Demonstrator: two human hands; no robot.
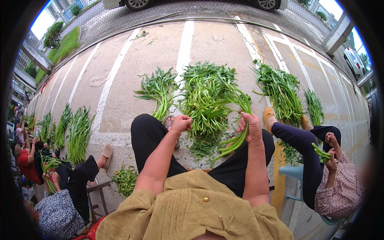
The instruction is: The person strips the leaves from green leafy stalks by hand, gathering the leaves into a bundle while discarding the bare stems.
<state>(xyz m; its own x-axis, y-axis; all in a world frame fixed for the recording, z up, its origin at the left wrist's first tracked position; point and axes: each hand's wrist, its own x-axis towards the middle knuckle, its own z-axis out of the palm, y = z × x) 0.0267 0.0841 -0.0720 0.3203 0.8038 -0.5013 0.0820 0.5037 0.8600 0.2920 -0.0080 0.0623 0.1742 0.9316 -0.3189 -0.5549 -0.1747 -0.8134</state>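
My right hand (251, 127) is closed around a bunch of long-stemmed leafy greens that look like water spinach (244, 102). Their leafy tops lean up and left over a large heap of the same greens (207, 99), and the cut stem ends hang below my fist. To the left, my left hand (181, 123) is curled with thumb and fingertips together near the heap's lower left edge. Nothing plainly shows between those fingertips. Just beyond my left knee lies a smaller bunch of greens (160, 93). Torn leaves (205, 147) are scattered on the ground between my feet.
At right, a person (339, 183) on a blue plastic stool (292, 172) holds short stems beside another pile (280, 90). A seated person (61, 207) at left holds greens near a wooden stool (100, 192). Leaf trimmings (125, 180) lie by my left thigh. Chain-link fencing (210, 10) runs ahead.
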